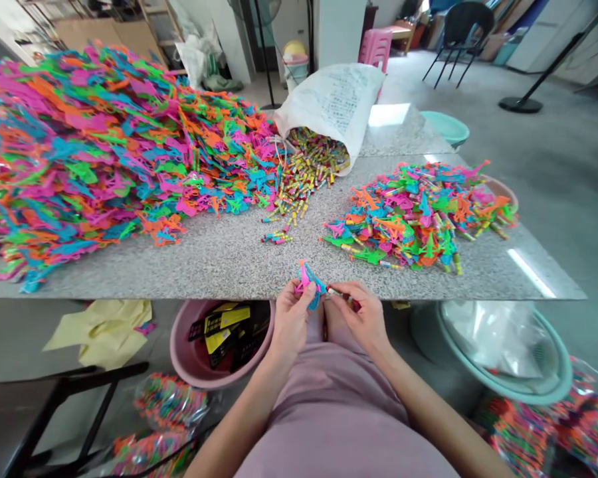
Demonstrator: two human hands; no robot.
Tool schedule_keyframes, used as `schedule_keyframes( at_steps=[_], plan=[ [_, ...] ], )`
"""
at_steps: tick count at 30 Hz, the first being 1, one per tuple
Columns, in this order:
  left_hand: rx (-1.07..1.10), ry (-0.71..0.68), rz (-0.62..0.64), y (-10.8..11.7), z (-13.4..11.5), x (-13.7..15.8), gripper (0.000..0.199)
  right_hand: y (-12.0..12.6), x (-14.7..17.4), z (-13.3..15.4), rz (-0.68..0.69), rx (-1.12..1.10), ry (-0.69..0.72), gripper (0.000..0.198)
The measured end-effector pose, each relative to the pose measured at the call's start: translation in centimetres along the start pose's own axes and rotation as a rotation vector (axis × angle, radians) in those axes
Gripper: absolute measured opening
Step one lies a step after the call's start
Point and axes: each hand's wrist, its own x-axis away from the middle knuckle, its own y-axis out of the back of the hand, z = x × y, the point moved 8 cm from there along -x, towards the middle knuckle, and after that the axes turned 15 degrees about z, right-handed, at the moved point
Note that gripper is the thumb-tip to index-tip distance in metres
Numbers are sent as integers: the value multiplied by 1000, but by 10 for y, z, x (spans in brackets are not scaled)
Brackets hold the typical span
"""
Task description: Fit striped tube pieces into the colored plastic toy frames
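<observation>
At the table's front edge, my left hand (293,317) is closed on small plastic toy pieces (306,279), pink and blue. My right hand (363,313) pinches a small tube (333,291) with a dark red end, held against the blue piece. Whether the tube is inside it or only touching, I cannot tell. Beyond my hands lie several loose yellow and red tubes (277,236). More tubes (311,162) spill from a white woven sack (335,99). To the right is a heap of toy pieces with tubes on them (408,219).
A large pile of bright plastic pieces (104,146) covers the left of the granite table (219,259). Below stand a pink tub (179,355) with black and yellow packaging and a green basin (553,392) with clear plastic bags. Filled bags (172,398) lie on the floor.
</observation>
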Motion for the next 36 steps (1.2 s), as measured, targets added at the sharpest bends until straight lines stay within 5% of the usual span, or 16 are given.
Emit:
schedule_keyframes(
  at_steps=[16, 27, 30, 33, 36],
  plan=[
    [10, -102, -51, -11, 1, 6, 18, 0, 15, 1, -179, 78, 55, 15],
    [11, -21, -32, -12, 8, 1, 23, -16, 14, 22, -21, 362, 298, 23],
    [-287, 111, 103, -2, 8, 4, 32, 36, -10, 14, -145, 474, 237, 20],
    [-767, 344, 346, 22, 31, 16, 29, 135, -38, 0, -515, 656, 48, 28],
    [-1285, 488, 562, 47, 71, 24, 19, 195, -70, -13, -564, 809, -10, 35]
  ],
)
